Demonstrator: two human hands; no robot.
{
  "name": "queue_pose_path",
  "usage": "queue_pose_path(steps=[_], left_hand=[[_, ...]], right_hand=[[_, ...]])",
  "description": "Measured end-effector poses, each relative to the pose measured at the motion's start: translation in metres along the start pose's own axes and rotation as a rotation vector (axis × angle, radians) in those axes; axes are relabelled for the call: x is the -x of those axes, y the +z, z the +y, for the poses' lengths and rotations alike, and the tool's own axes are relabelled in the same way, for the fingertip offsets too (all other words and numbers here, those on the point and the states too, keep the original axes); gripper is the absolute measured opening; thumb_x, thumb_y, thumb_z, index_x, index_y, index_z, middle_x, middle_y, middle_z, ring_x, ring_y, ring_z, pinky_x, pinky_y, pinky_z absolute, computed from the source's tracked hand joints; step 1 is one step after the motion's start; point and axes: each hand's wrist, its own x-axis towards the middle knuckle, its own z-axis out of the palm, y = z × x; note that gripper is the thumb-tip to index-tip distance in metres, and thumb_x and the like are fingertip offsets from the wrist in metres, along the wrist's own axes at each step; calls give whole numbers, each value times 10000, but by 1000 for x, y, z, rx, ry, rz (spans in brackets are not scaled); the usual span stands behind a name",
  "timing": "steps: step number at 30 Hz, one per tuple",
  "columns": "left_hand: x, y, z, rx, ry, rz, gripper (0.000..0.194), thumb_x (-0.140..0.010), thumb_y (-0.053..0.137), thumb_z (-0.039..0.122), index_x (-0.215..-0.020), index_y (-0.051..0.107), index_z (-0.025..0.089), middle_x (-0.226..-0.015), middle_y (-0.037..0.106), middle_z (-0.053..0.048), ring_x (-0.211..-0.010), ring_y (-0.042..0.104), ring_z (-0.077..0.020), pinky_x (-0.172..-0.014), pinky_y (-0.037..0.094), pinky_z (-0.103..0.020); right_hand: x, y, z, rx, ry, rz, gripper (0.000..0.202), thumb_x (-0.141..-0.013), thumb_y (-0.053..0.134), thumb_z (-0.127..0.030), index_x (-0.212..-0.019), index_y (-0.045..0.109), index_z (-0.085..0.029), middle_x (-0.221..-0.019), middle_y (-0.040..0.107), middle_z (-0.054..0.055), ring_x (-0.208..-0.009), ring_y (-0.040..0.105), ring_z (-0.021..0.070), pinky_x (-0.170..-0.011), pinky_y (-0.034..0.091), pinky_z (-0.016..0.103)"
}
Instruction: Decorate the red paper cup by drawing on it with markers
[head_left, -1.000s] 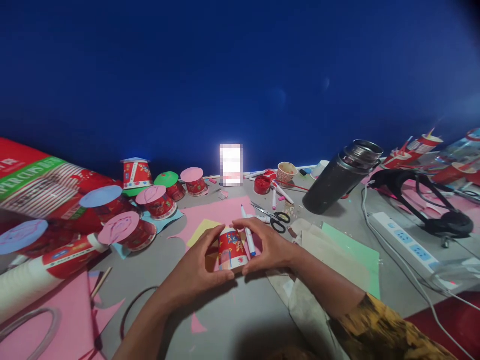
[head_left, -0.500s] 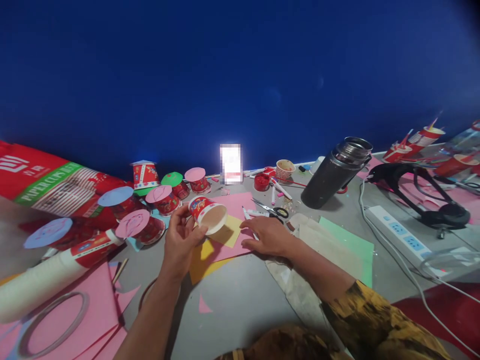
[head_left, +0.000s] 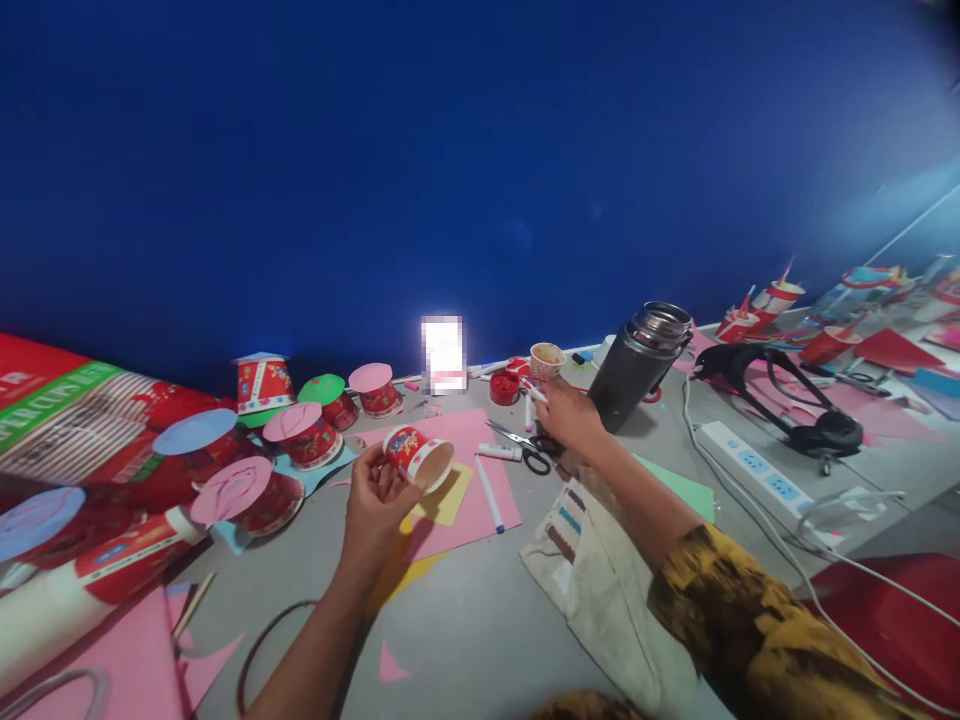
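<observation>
A person's left hand (head_left: 371,510) grips a red patterned paper cup (head_left: 409,455), tipped on its side with its open mouth to the right, above a cluttered gray worktop (head_left: 457,630). Well apart from it, the right hand (head_left: 571,415), its arm in a yellow-and-black sleeve (head_left: 720,600), reaches among white markers (head_left: 529,412) near a red tub (head_left: 505,389); whether its fingers are closed on one cannot be told. Beneath the held cup lie a yellow paper piece (head_left: 450,500) and a pink sheet (head_left: 495,470), the latter bearing a blue-ended marker (head_left: 489,492). Black-handled scissors (head_left: 536,461) rest just beside the sheet. Cups topped with paper discs (head_left: 373,380) line up at left; a dark flask (head_left: 626,380) stands beyond the right hand, before a blue wall (head_left: 450,160).
</observation>
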Motion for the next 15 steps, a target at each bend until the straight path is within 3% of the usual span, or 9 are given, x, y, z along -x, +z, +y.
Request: queue_pose_path(steps=[3, 6, 11, 13, 15], left_hand=[[9, -1, -3, 17, -40, -31, 698, -653, 963, 228, -1236, 590, 322, -1254, 707, -17, -1285, 671, -250, -1026, 605, -378], [10, -3, -5, -1, -27, -54, 709, -683, 956, 202, -1273, 580, 319, -1346, 690, -34, -1347, 660, -241, -1080, 583, -352], [7, -5, -11, 12, -26, -40, 789, -600, 973, 99, -1272, 604, 287, -1372, 692, -66, -1399, 632, -266, -1105, 559, -319], [7, -4, -12, 2, -23, -37, 789, -607, 975, 109, -1281, 607, 291, -1380, 691, -60, -1391, 635, -261, -1095, 560, -309], [8, -3, -13, -18, -12, -35, 783, -634, 981, 174, -1302, 594, 306, -1404, 679, -53, -1392, 634, -266, -1110, 560, -338]], right_hand=[[-16, 14, 11, 8, 51, 7, 352, -1050, 604, -275, -1370, 672, -145, -1360, 713, 230, -1195, 736, 336, -916, 526, 368], [-20, 31, 17, -18, 46, 31, 280, -1060, 578, -273, -1269, 726, -159, -1300, 736, 220, -1133, 753, 335, -912, 535, 391], [-15, 40, 26, -142, -44, 143, 304, -1084, 500, -319, -1146, 764, -180, -1245, 766, 184, -1269, 666, 348, -1020, 493, 422], [-12, 40, 27, -209, -71, 154, 312, -1061, 521, -349, -1211, 751, -202, -1071, 790, 118, -1104, 719, 301, -935, 521, 388], [-10, 38, 24, -439, -100, 152, 423, -1007, 572, -373, -1388, 668, -215, -829, 746, 21, -833, 719, 236, -774, 528, 334]])
